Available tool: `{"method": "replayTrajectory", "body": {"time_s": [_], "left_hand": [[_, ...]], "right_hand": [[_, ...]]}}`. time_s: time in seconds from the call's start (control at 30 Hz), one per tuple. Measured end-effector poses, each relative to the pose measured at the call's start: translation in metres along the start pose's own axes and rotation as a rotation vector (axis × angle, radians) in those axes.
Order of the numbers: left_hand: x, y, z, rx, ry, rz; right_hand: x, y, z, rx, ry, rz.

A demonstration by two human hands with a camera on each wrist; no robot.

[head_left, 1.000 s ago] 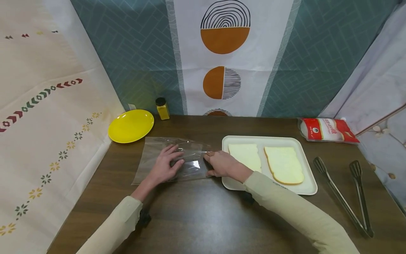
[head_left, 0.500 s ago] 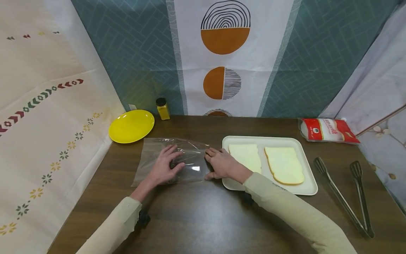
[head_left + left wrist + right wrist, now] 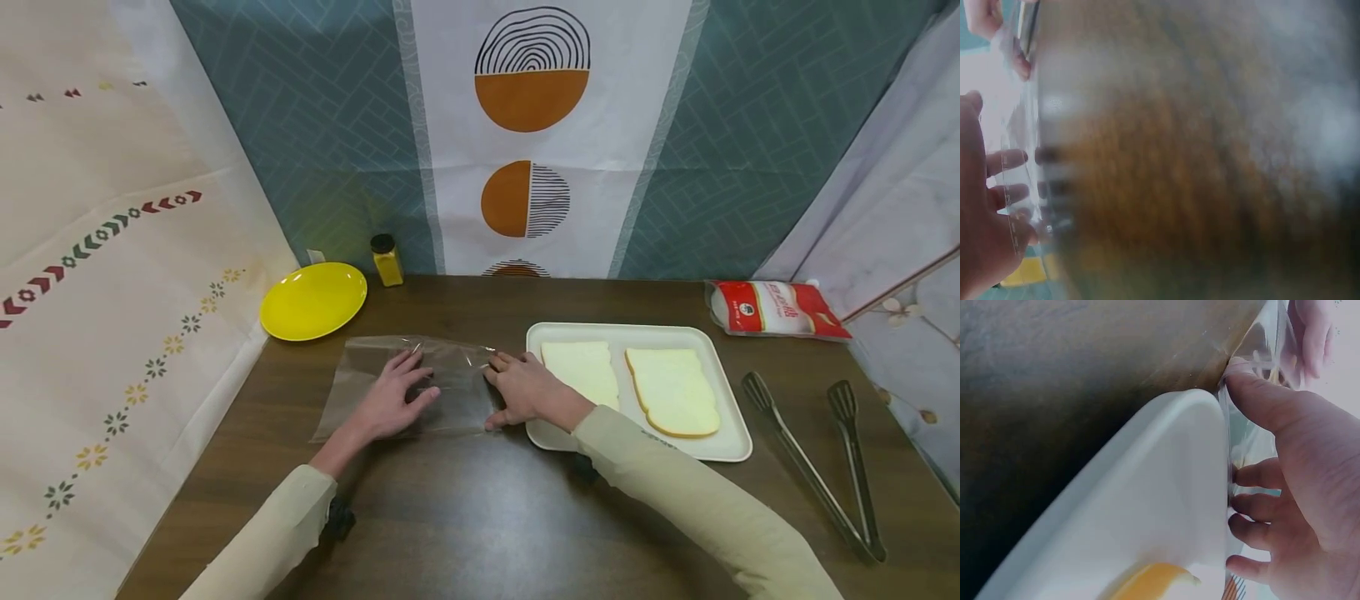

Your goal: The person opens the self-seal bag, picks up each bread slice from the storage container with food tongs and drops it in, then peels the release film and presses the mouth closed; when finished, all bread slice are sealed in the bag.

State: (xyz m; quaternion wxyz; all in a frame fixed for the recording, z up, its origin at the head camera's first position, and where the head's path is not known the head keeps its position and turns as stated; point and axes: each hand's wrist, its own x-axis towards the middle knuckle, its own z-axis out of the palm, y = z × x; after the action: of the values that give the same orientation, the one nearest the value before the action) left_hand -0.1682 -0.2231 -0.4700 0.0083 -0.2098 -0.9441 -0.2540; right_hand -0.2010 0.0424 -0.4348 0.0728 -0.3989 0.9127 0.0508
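Observation:
A clear plastic bag (image 3: 352, 362) lies flat on the table, its film creased and shiny. My left hand (image 3: 390, 402) rests on the bag's middle with fingers spread. At the bag's right edge, my right hand (image 3: 528, 388) touches the film with its fingertips, the thumb apart from the fingers. The right wrist view shows the fingertips of the right hand (image 3: 1316, 481) lined up along the film, close beside the white tray (image 3: 1172, 456). In the left wrist view, the left hand (image 3: 988, 219) presses film near its spread fingers; the rest is blurred.
Two bread slices, one (image 3: 581, 371) partly behind the right wrist and one (image 3: 671, 392) fully visible, lie on the tray. Metal tongs (image 3: 813, 475) and a red-white packet (image 3: 780, 308) stand farther right. A yellow plate (image 3: 313, 302) and a yellow jar (image 3: 387, 262) sit at back left.
My right hand's thumb and fingers have spread apart along the bag's right edge. The bag's far edge has shifted slightly nearer. My left hand has barely moved.

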Motion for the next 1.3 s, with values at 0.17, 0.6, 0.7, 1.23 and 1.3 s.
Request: {"method": "replayTrajectory", "body": {"time_s": [0.17,0.6,0.7,1.23,1.3], "left_hand": [[0.003,0.002,0.004,0.023,-0.029,0.032],[0.004,0.005,0.011,0.015,0.149,0.02],[0.004,0.005,0.012,-0.037,0.16,-0.004],[0.006,0.004,0.014,0.031,0.083,0.001],[0.007,0.004,0.015,0.037,0.135,0.008]], "right_hand": [[0.001,-0.001,-0.001,-0.004,-0.029,0.004],[0.003,-0.004,-0.003,0.013,-0.016,-0.008],[0.004,-0.004,-0.003,0.016,-0.02,-0.007],[0.006,-0.005,-0.003,0.029,-0.029,-0.007],[0.006,-0.005,-0.003,0.028,-0.023,-0.009]]}}
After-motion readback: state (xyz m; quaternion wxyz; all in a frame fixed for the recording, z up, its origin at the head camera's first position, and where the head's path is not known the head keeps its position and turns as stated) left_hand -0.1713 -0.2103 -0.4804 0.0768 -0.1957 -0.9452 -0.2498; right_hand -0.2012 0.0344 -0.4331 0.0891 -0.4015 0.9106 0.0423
